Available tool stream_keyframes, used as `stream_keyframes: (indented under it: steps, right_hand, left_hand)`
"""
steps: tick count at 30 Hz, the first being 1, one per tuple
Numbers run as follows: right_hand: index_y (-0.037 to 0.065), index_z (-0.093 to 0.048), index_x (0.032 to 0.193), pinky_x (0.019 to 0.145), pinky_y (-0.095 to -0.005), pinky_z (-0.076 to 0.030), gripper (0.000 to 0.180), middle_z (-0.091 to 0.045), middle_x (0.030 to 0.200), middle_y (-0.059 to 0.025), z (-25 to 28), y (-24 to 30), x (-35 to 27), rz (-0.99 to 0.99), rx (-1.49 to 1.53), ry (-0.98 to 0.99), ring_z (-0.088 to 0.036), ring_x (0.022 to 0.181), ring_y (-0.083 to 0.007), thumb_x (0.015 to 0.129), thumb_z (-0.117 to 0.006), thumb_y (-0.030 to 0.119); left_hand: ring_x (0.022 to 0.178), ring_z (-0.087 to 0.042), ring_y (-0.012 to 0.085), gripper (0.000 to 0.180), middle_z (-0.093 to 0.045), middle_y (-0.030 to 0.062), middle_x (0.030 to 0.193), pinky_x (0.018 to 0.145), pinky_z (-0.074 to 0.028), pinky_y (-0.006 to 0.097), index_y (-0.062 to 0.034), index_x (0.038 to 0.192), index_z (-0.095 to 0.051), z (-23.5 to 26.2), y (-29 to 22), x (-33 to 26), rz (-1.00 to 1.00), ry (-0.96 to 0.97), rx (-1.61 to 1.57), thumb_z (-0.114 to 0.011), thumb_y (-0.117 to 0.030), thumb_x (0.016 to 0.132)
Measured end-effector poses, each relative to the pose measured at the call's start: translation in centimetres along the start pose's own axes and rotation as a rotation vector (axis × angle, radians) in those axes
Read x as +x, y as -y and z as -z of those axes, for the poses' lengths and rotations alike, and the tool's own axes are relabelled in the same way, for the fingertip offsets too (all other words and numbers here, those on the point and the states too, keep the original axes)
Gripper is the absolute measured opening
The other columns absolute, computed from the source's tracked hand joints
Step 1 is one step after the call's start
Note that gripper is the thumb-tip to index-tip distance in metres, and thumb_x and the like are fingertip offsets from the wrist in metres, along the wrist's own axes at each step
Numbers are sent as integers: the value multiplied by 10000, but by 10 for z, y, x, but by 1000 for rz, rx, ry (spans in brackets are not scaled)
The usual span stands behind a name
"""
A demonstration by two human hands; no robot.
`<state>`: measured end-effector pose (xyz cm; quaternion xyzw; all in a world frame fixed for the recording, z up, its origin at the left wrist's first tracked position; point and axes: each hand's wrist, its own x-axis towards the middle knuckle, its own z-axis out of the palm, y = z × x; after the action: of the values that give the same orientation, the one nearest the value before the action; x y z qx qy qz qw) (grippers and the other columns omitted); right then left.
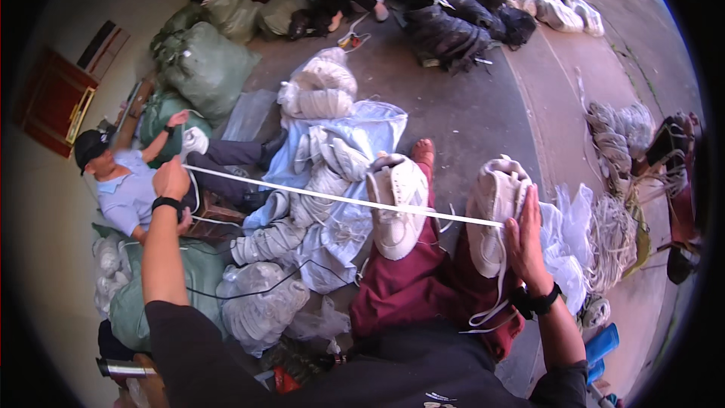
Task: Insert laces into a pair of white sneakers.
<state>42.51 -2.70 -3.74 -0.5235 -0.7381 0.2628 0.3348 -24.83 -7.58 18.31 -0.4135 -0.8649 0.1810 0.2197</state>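
Observation:
Two white shoe uppers rest on my maroon-trousered legs, a left upper and a right upper. Raised at the far left, my left hand is closed on one end of a white shoelace. The lace runs taut across the left upper to the right one. My right hand lies along the outer side of the right upper, fingers stretched out and thumb near the lace's end. Whether that thumb pins the lace is hard to see. Loose lace ends hang below the right upper.
Stacked white uppers lie on a pale blue sheet. Green sacks and black bags stand beyond. A co-worker sits close on the left. Bundled white laces and clear plastic lie at right.

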Motion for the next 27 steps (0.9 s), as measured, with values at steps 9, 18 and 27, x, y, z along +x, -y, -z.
stream_keyframes:
  steps: [9, 18, 27]
  right_hand:
    - [263, -575, 1368, 1170, -586, -206, 608, -228, 1596, -202, 0, -8, 31, 281, -158, -25, -201, 1460, -461, 803, -647, 52]
    - [144, -708, 1034, 1180, -605, -163, 232, -424, 1517, -110, 5, -18, 43, 362, 52, 126, -206, 1459, -459, 805, -713, 110]
    - [87, -641, 815, 1174, -595, -186, 235, -538, 1383, -89, 40, 25, 33, 435, -71, 333, -239, 1451, -432, 876, -718, 300]
  left_hand:
    - [867, -667, 452, 202, -668, 278, 917, 689, -490, 529, -3, 988, -604, -84, 46, 58, 47, -261, -266, -561, -178, 897]
    - [741, -555, 451, 319, -602, 230, 806, 661, -440, 467, 13, 900, -533, -53, 35, 83, 50, -587, -447, -511, -286, 1010]
    - [612, -540, 82, 158, -609, 19, 764, 518, -409, 261, -13, 1044, -626, -36, -46, 71, -19, -537, -1089, -525, -122, 989]
